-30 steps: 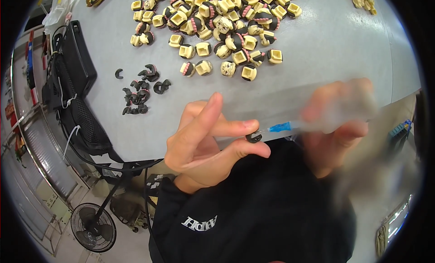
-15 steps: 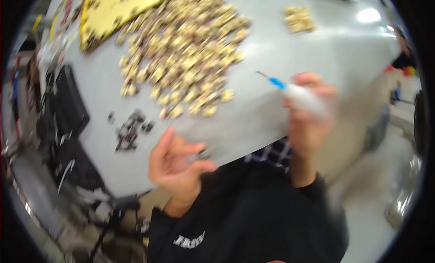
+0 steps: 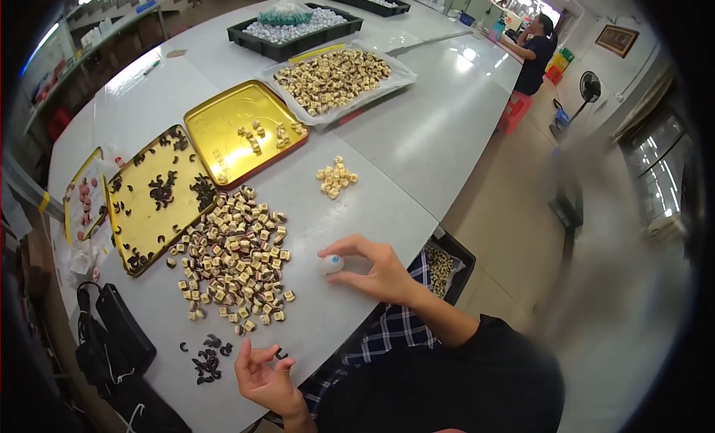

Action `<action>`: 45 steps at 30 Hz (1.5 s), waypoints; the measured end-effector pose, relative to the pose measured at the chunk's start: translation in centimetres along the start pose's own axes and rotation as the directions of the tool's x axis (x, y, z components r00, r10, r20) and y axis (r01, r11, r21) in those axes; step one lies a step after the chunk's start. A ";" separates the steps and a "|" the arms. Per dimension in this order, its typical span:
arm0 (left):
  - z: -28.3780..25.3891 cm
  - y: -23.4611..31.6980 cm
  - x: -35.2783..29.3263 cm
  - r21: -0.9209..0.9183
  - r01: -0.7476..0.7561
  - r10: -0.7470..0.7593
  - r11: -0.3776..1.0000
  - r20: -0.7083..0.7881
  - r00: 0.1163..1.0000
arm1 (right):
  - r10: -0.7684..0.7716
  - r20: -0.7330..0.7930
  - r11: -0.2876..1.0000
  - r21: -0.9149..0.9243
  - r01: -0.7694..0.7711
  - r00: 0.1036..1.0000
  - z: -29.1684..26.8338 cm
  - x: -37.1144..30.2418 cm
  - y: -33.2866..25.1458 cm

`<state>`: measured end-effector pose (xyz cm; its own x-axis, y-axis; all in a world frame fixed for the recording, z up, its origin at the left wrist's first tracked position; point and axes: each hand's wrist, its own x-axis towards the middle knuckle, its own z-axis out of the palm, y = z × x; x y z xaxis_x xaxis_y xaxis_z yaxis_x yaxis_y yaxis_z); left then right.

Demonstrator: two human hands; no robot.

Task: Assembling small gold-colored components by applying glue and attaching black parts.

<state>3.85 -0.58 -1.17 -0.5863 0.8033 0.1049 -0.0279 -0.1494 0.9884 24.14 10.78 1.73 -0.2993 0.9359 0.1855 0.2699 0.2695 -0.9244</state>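
Note:
My left hand (image 3: pixel 267 379) is low over the near edge of the table, pinching a small black curved piece (image 3: pixel 281 354) between thumb and finger. To its left lie several loose black curved pieces (image 3: pixel 209 362). My right hand (image 3: pixel 378 275) has thumb and forefinger around a white squeeze bottle (image 3: pixel 330 265), seen nearly end-on with its blue tip base upward. Whether the bottle touches the table, I cannot tell. A wide heap of small cream cube-shaped pieces with dark sides (image 3: pixel 234 261) spreads beyond my left hand. A smaller cream cluster (image 3: pixel 337 177) sits farther off.
A yellow tray (image 3: pixel 141 217) holds black curved pieces; beside it is a gold tray (image 3: pixel 223 112). Behind are a lined tray of cream pieces (image 3: pixel 328 83) and a black tray (image 3: pixel 261 49). Black cased devices (image 3: pixel 126 329) lie at left. A person (image 3: pixel 535 57) sits far right.
The view has tilted up, showing more of the table. My right hand has brought the bottle from pointing sideways to nearly end-on. The left still pinches the black piece.

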 end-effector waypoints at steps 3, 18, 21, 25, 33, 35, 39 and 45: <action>0.1 0.2 0.1 -0.059 -0.018 0.019 0.998 0.006 1.000 | -0.112 0.040 0.982 -0.150 0.116 0.993 -2.5 0.6 -0.1; 0.3 0.3 0.6 -0.017 -0.104 0.105 0.994 0.099 0.989 | -0.214 -0.064 0.739 -0.663 0.119 0.975 -7.3 7.6 4.7; 0.0 0.2 0.5 -0.013 -0.111 0.112 0.994 0.122 0.986 | -0.126 -0.092 0.818 -0.573 0.051 0.988 -6.9 8.3 5.2; -0.1 0.2 0.5 -0.022 -0.114 0.116 0.993 0.135 0.984 | -0.135 -0.124 0.838 -0.544 0.046 0.983 -7.1 8.0 4.8; -0.3 0.6 0.4 -0.049 -0.085 0.090 0.995 0.124 0.988 | -0.233 -0.375 0.947 -0.296 0.123 0.897 -7.0 5.0 2.1; -0.2 0.9 0.4 -0.079 -0.027 0.038 0.997 0.150 0.988 | -0.240 -0.417 0.966 -0.188 0.175 0.877 -6.9 4.3 1.6; -0.2 0.8 0.5 -0.088 -0.038 0.050 0.995 0.139 0.989 | -0.257 -0.442 0.966 -0.093 0.241 0.859 -5.7 2.6 -1.1; -0.2 0.8 0.5 -0.087 -0.086 0.097 0.992 0.136 0.986 | -0.261 -0.379 0.949 0.067 0.307 0.888 -2.4 -0.7 -4.7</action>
<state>3.35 -0.37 -0.34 -0.4705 0.8560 0.2145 -0.0481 -0.2676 0.9623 25.27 9.36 6.71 0.0109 0.8465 0.5322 0.1029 0.5285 -0.8427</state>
